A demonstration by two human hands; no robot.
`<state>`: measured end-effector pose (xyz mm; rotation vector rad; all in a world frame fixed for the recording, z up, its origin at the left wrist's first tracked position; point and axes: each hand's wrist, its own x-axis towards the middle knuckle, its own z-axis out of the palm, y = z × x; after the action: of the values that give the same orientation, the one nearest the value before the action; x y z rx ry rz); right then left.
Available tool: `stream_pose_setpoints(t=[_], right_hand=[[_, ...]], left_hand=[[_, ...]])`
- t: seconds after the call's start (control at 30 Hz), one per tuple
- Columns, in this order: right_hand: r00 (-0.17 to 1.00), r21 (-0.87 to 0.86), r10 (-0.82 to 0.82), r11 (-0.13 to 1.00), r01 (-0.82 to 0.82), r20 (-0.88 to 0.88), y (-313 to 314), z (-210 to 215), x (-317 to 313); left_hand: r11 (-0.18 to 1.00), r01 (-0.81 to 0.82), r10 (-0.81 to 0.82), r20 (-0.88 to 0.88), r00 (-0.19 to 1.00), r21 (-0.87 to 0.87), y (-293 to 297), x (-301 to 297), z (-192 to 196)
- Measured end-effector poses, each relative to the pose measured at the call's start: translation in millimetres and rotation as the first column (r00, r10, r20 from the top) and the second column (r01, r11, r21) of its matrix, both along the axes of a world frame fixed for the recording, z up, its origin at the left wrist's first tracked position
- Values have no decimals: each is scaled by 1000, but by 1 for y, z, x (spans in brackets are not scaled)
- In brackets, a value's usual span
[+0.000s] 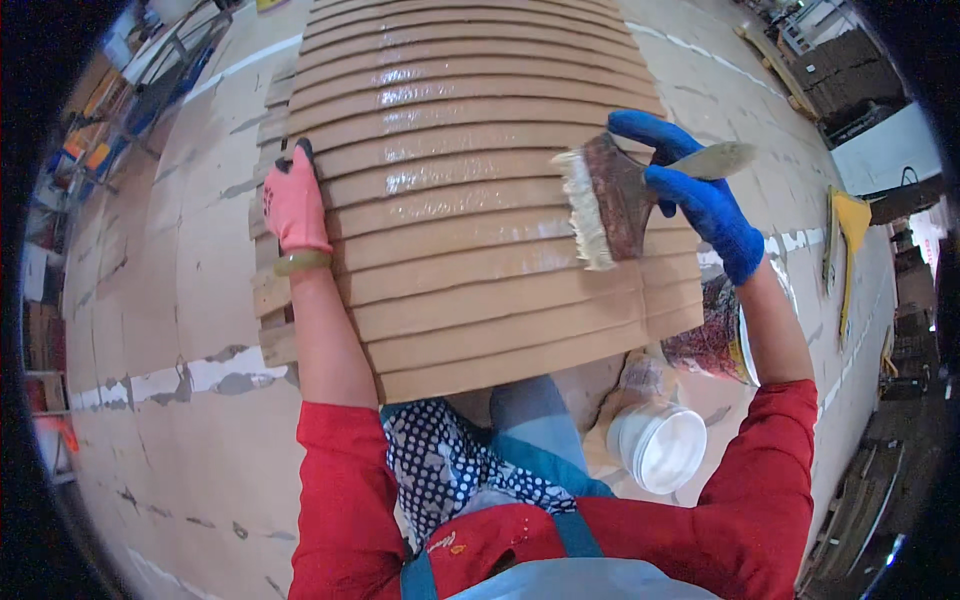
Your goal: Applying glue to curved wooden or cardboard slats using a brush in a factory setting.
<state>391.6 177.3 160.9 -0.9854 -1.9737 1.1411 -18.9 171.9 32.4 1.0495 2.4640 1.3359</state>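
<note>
My right hand point(703, 195), in a blue glove, pinches a wide flat paintbrush point(618, 195) near the base of its handle. The brush's pale, wet bristles point left, over the cardboard. Overlapping strips of brown cardboard point(490, 290) lie in a stepped row before me, with shiny wet streaks down their middle. Along the row's left edge rests my left hand point(297, 205), in a pink glove with dark fingertips. Its fingers point away from me, slightly apart, touching the cardboard's side; their undersides are hidden.
Under the cardboard, wooden slats point(272, 295) stick out at the left. By my right knee stand a white tub point(670, 448) of whitish liquid and a larger printed bucket point(715, 335). A yellow-and-black object point(850, 220) stands farther right. Shelving point(150, 75) lines the far left.
</note>
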Motion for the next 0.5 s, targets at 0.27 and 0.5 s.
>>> stream_pose_setpoints(t=[0.27, 0.5], right_hand=[[991, -151, -86, 983, 102, 107, 22, -37, 14], [961, 94, 77, 990, -106, 266, -1, -34, -26]], left_hand=[[995, -14, 18, -37, 999, 103, 0, 5, 1], [1000, -8, 8, 10, 1000, 29, -4, 14, 15]])
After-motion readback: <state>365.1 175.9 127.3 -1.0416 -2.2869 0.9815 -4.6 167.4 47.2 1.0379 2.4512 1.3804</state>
